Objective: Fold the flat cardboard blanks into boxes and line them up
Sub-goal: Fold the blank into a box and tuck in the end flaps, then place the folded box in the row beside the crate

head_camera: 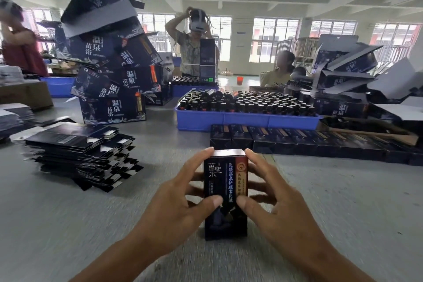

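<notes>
I've both hands — left hand [180, 201], right hand [272, 199] — fingers curled on the box [225, 192]; light, crushable cardboard; hold by side edges.

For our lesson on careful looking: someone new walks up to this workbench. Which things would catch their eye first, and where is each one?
First, the dark folded box at centre front, held between the left hand and right hand. Next, the leaning tower of big printed cartons at back left, above the stack of flat blanks. Then the blue tray of bottles behind the row of finished boxes.
</notes>
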`<state>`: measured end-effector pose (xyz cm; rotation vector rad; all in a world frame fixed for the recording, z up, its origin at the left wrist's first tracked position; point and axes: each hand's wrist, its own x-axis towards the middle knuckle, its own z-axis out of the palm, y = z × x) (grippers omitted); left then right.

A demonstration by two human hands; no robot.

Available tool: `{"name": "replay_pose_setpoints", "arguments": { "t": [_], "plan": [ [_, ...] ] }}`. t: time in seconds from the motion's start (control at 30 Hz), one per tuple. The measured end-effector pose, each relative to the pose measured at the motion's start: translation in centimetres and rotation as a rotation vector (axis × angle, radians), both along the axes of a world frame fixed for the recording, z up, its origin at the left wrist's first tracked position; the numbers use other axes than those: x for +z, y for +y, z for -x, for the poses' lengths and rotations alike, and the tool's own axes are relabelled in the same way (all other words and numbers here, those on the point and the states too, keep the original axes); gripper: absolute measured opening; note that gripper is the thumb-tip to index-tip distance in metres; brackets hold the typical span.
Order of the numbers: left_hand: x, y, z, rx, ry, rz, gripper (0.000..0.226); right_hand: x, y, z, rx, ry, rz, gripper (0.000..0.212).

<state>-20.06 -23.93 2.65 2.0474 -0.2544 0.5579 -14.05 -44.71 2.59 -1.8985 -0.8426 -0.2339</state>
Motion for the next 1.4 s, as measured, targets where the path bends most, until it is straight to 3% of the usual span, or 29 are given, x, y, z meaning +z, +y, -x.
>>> {"name": "replay_pose_setpoints", "arguments": {
  "t": [0.17,0.27,0.4,0.57,0.8,0.97,1.13,1.4],
  "plan": [
    [-0.4,0.6,-0.7,0.094,0.069,0.218,0.084,-0.9,0.2,-0.3,0.046,0.051,0.216,0.083],
    [-0.6,1.3,-1.2,0.215,0.150,0.301,0.084,-1.6,0.4,-0.3,0.089,-0.061,0.414,0.081],
    [-0.8,2.4,-1.5,0.369,0.271,0.079,0.069,-2.1,1.1,-0.6,0.076,-0.117,0.556,0.073],
    [-1.6,4.7,-2.5,0.533,0.375,-0.005,0.055,-2.3,2.4,-1.7,0.006,-0.172,0.596,0.067],
    [-2.8,5.5,-3.1,0.624,0.365,-0.457,0.027,-2.5,6.0,-5.0,-0.026,-0.299,0.615,0.058],
    [-3.3,4.9,-3.2,0.645,0.353,-0.525,0.031,-2.5,10.3,-9.2,-0.134,-0.370,0.615,0.053],
    [-3.0,4.7,-3.5,0.620,0.360,-0.540,0.041,-2.4,14.3,-14.3,-0.242,-0.333,0.655,0.045],
    [-2.3,6.1,-4.8,0.523,0.422,-0.569,0.044,-1.5,18.1,-21.4,-0.400,-0.288,0.762,0.049]
  ]
}}
